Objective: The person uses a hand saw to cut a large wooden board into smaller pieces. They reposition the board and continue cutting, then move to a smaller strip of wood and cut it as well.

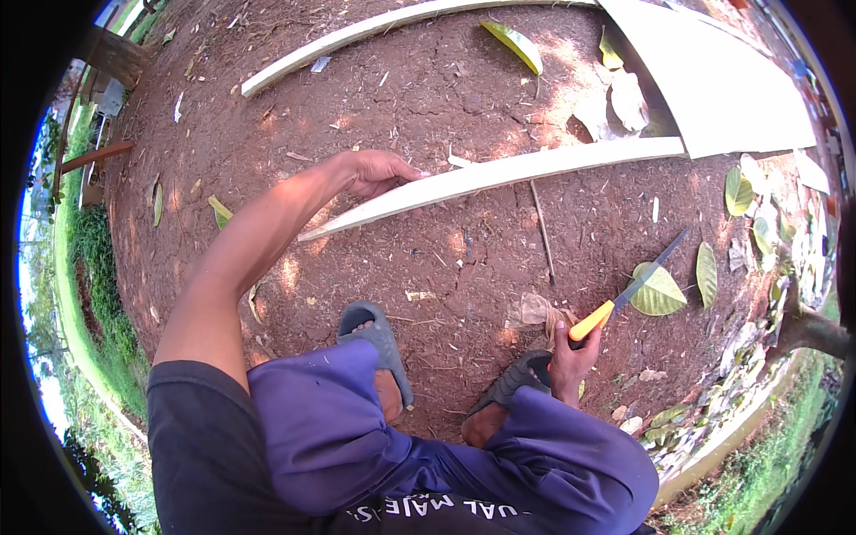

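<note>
My left hand [380, 173] is closed on a long, pale wooden strip [508, 173] near its tapered left end. Its fingertips are partly hidden behind the wood. The strip runs right to a large white board [713, 85], where its far end meets the board's lower corner. Low on the right, beside my right foot, my right hand [573, 364] grips a handsaw [631, 290] by its yellow and black handle. The saw's narrow grey blade points up and right, over a yellow-green leaf [660, 292], apart from the strip.
Another pale wooden strip [357, 34] lies farther off, reaching the board. Reddish bare soil [428, 267] carries dry leaves, wood chips and a thin stick [542, 234]. My sandalled feet are on it. A tree trunk [811, 334] stands at right; grass borders both sides.
</note>
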Tool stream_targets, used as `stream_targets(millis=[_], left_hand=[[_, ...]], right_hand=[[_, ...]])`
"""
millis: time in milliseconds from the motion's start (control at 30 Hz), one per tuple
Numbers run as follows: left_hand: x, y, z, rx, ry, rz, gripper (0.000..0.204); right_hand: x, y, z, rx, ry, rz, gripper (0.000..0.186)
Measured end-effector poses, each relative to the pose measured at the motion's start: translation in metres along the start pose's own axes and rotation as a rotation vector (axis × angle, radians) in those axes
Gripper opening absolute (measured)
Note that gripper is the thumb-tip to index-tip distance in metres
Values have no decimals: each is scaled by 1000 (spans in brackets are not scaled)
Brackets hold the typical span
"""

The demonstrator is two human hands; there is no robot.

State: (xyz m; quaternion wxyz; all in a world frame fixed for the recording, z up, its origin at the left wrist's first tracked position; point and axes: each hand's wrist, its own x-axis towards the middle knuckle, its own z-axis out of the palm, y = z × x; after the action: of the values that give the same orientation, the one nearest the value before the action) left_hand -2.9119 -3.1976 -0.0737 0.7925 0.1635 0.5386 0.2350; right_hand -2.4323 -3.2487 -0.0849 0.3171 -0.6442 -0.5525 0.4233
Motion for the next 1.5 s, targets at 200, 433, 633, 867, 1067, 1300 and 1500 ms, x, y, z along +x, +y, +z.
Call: stream_targets(millis=[200, 433, 633, 867, 1067, 1300, 1500], left_hand=[[-16, 3, 28, 2, 35, 14, 45], [-20, -2, 22, 366, 139, 213, 41], [-13, 27, 10, 344, 174, 305, 36], [-19, 34, -23, 354, 219, 252, 35], [-22, 37, -22, 325, 110, 212, 36], [-16, 19, 9, 494, 100, 231, 37], [-17, 5, 2, 419, 137, 205, 40]], right_hand=[[-6, 2, -2, 15, 85, -63, 27], [-9, -3, -5, 332, 143, 1, 23], [-7, -18, -26, 253, 200, -71, 21], [-9, -13, -23, 241, 210, -128, 24], [-2, -40, -27, -83, 217, -439, 30], [12, -43, -6, -209, 115, -424, 31], [15, -70, 16, -295, -102, -621, 30]])
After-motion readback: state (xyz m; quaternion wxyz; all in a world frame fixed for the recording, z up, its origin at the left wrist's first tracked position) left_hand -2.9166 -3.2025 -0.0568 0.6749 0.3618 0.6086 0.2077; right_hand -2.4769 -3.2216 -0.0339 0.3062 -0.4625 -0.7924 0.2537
